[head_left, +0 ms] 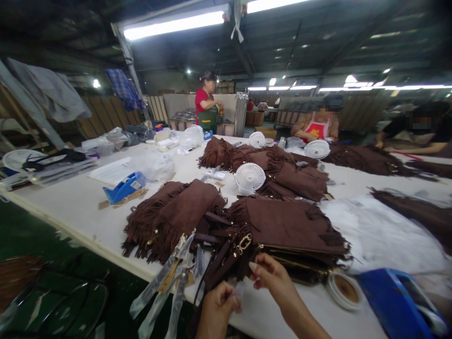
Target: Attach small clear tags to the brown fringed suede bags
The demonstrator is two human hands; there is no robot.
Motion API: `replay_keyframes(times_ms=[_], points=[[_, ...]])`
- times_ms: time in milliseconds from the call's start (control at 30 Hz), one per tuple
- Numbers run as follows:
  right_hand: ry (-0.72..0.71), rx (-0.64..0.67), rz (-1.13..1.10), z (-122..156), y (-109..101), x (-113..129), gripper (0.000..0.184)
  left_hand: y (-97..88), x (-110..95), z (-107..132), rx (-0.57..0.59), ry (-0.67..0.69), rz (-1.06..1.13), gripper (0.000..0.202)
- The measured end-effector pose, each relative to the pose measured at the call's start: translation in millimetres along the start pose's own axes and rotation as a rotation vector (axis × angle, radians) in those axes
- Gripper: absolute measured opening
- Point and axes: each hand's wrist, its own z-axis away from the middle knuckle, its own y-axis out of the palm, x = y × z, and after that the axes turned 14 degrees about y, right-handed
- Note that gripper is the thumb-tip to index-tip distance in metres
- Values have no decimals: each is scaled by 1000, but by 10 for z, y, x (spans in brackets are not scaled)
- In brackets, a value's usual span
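My left hand (217, 308) is at the table's near edge, fingers curled and pinching a small clear strip I cannot make out well. My right hand (271, 278) reaches in from the lower right, its fingertips pinched at the dark strap below the gold buckle (244, 242) of a brown fringed suede bag (286, 226). Brown straps (219, 263) wrapped in clear plastic hang over the table edge beside my left hand. Another pile of fringed bags (176, 216) lies to the left.
A roll of tape (344, 288) and a blue dispenser (395, 301) sit at the right. Another blue tape dispenser (124, 187), small white fans (250, 178) and more bags (282, 169) lie on the white table (77, 207). Three people work at the far side.
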Motion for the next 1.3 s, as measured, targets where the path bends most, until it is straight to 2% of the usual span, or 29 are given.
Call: replay_keyframes(times_ms=[100, 233, 533, 733, 933, 1300], points=[[52, 0, -42, -35, 72, -8, 40, -22, -64, 18, -1, 26, -75, 17], [-1, -50, -33, -71, 137, 3, 41, -66, -97, 35, -19, 8, -97, 14], [62, 43, -125, 67, 186, 99, 26, -101, -5, 9, -33, -62, 208, 28], [76, 75, -139, 76, 169, 137, 25, -45, -47, -59, -6, -74, 286, 32], [39, 76, -35, 91, 122, 182, 21, 1, -116, -99, -12, -96, 306, 35], [13, 120, 114, -7, -77, 95, 24, 282, -305, -192, -118, -178, 351, 50]])
